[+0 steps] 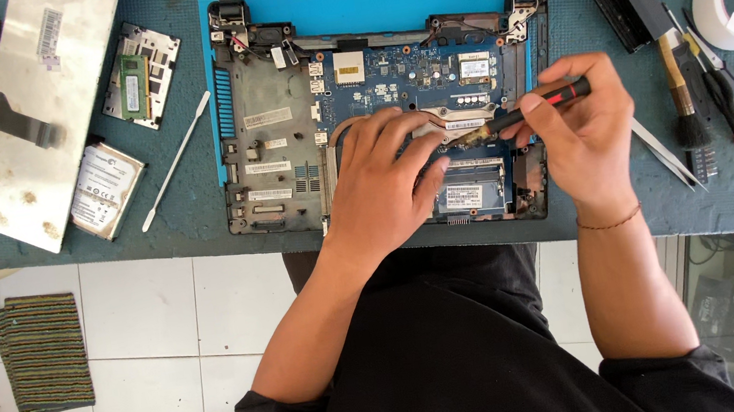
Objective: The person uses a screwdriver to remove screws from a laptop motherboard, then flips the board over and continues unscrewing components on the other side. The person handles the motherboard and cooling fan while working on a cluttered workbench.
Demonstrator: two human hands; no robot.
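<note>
Head view | right hand (579,133) grips screwdriver (533,109) | left hand (387,174) flat on laptop (279,123)

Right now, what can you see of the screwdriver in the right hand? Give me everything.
The screwdriver is slim, with a black handle, a red band near its rear end and a short metal shaft. It lies nearly level, tip pointing left and slightly down. The right hand pinches the handle between thumb and fingers. The tip sits over the copper heatsink area of the opened laptop, next to the left hand; actual contact cannot be told.
</note>
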